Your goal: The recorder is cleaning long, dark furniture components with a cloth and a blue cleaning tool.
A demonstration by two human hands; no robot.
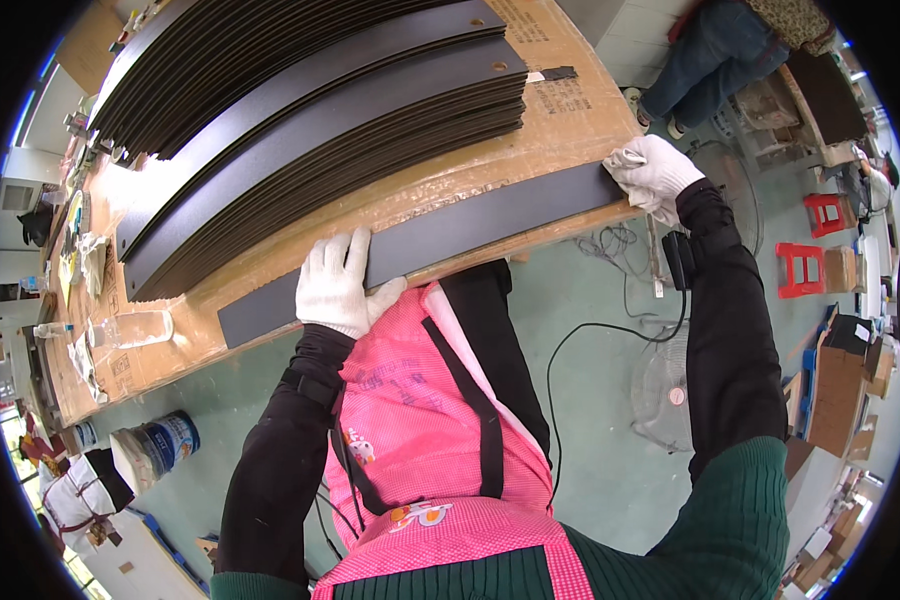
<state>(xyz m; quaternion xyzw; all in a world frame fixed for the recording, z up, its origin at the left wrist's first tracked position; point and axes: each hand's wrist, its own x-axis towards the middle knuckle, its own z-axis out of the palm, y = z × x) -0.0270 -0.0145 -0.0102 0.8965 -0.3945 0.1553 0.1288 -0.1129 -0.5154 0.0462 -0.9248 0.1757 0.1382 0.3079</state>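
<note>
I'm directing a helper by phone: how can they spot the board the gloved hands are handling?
Find the cardboard-covered table bearing stacks of dark boards. Along its near edge runs a long, narrow dark-grey board, the left hand on it, the right hand at its end with a pale cloth. Unlike the stacked boards, it lies singly.

Strip [490,222]: smooth, matt | gloves [336,290]: knitted cloth | table covering [590,125]: cardboard, partly glossy

Toward twelve o'clock from the left hand [336,288], passage is blocked by stacked panels [370,105]; toward two, bare surface [574,128] is left open.
</note>
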